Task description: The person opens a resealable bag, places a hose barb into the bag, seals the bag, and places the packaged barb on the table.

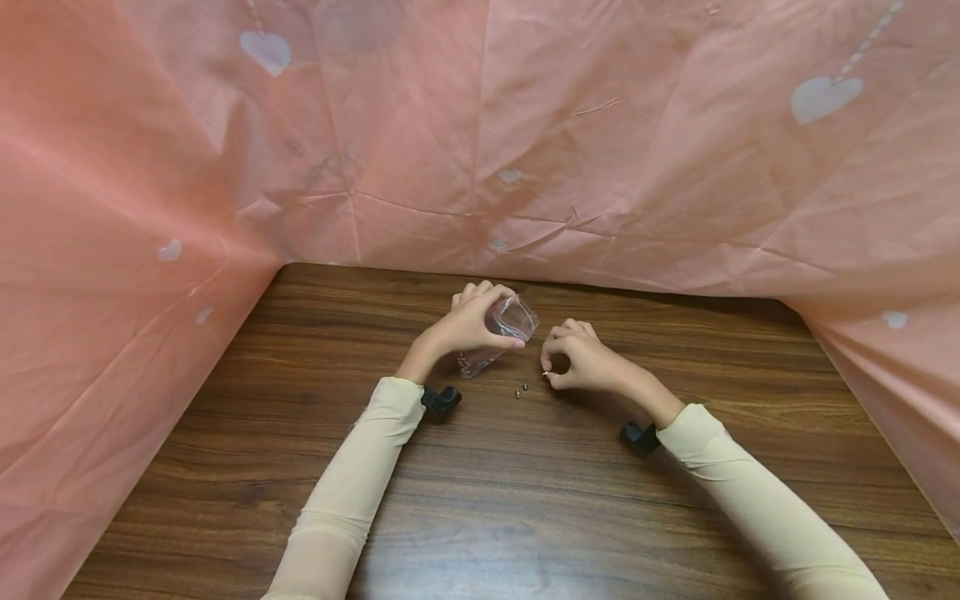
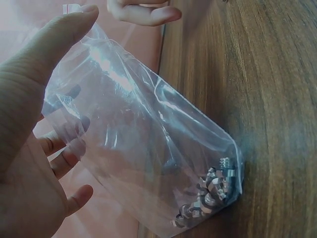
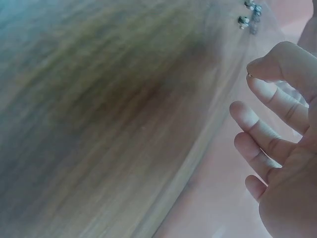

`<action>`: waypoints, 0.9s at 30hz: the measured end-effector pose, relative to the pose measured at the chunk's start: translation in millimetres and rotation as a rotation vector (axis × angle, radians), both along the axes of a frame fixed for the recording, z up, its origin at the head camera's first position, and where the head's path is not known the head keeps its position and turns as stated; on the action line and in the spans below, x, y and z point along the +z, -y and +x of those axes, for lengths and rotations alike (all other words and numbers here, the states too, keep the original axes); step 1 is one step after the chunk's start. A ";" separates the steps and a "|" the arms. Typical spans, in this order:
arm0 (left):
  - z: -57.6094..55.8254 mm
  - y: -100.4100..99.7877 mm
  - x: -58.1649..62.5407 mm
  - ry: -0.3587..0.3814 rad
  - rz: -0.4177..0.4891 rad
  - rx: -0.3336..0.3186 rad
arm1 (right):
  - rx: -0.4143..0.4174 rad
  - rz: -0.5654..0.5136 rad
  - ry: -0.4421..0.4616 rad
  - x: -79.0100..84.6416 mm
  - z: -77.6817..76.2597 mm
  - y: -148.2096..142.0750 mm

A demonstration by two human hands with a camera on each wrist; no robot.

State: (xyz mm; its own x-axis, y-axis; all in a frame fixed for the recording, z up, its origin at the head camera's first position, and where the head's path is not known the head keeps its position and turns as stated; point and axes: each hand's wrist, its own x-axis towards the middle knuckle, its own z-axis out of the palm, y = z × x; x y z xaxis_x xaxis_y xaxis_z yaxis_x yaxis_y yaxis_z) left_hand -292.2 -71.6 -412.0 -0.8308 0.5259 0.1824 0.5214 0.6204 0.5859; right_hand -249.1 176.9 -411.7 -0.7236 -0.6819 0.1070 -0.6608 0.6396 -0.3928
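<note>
A clear zip bag (image 1: 487, 354) hangs tilted from my left hand (image 1: 472, 321), its mouth held apart between thumb and fingers. Small metal screws (image 2: 210, 191) lie heaped in the bag's bottom corner, as the left wrist view shows. My right hand (image 1: 581, 358) is to the right of the bag, thumb and index finger pinching one tiny metal piece (image 1: 545, 374); the fingertips cover most of it, so its exact kind is hard to see. On the table between the hands lie two loose screws, a nearer one (image 1: 517, 394) and a farther one (image 1: 526, 386).
Both hands work over a dark brown wooden table (image 1: 480, 483). A pink sheet with pale hearts (image 1: 420, 167) hangs along the back and both sides. Black wrist bands (image 1: 441, 399) sit below the cream sleeves (image 1: 360, 467).
</note>
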 end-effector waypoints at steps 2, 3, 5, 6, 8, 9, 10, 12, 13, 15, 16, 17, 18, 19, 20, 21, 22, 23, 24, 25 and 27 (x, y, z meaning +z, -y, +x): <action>0.0 0.0 0.2 0.001 0.002 0.001 | -0.006 -0.011 -0.006 1.4 -1.1 -0.4; -0.1 0.1 0.2 0.001 0.002 0.001 | -0.009 -0.018 -0.008 2.1 -1.5 -0.5; -0.1 0.3 0.2 0.002 0.002 0.001 | -0.011 -0.036 -0.009 3.3 -2.5 -0.6; 0.0 0.4 0.2 0.001 0.001 0.001 | -0.012 -0.045 -0.009 3.8 -3.0 -0.5; 0.1 0.6 0.1 0.000 -0.001 0.001 | -0.015 -0.065 -0.008 4.7 -4.1 -0.1; 0.2 0.6 0.1 -0.001 -0.002 0.001 | -0.016 -0.075 -0.005 5.2 -4.7 0.1; 0.3 0.7 0.0 -0.002 -0.003 0.001 | -0.019 -0.086 0.000 5.7 -5.2 0.5; 0.3 0.8 -0.1 -0.007 -0.004 0.002 | -0.025 -0.101 0.004 7.2 -6.4 1.3; 0.4 0.9 0.1 -0.008 -0.004 0.002 | -0.030 -0.106 0.005 8.2 -7.0 1.6; 0.0 0.8 0.1 -0.011 -0.004 0.004 | -0.036 -0.114 0.003 10.3 -8.4 2.3; -0.2 0.8 0.0 -0.012 -0.004 0.005 | -0.040 -0.118 0.002 11.6 -8.9 2.7; -0.4 0.7 0.0 -0.013 -0.004 0.007 | -0.043 -0.120 -0.003 13.0 -9.3 2.8; -0.5 0.7 0.0 -0.014 -0.004 0.008 | -0.044 -0.125 -0.006 14.5 -9.8 2.9; -0.5 0.6 0.0 -0.015 -0.005 0.009 | -0.046 -0.129 -0.010 16.1 -10.2 3.0; -0.8 0.5 0.0 -0.015 -0.006 0.009 | -0.048 -0.135 -0.012 17.6 -10.7 2.8; -0.8 0.4 -0.1 -0.015 -0.008 0.010 | -0.048 -0.140 -0.016 19.1 -11.3 2.7; -0.8 0.3 0.2 -0.015 -0.009 0.010 | -0.049 -0.148 -0.016 20.5 -11.8 2.3; -0.8 0.3 0.3 -0.014 -0.011 0.010 | -0.050 -0.154 -0.018 21.9 -12.6 2.1; -0.8 0.1 0.4 -0.013 -0.012 0.010 | -0.048 -0.160 -0.021 23.6 -13.3 1.8; -1.0 0.0 0.1 -0.013 -0.012 0.010 | -0.050 -0.166 -0.027 25.0 -14.2 1.5; -1.2 0.1 -0.4 -0.011 -0.012 0.010 | -0.055 -0.178 -0.040 28.2 -15.7 1.5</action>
State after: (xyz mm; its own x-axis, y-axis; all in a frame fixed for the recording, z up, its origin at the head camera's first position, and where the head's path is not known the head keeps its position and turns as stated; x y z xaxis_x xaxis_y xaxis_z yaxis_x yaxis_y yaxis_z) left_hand -293.4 -71.7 -412.5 -0.8342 0.5195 0.1850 0.5211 0.6328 0.5727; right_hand -264.8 175.4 -383.5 -0.7520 -0.6090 0.2523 -0.6442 0.5978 -0.4771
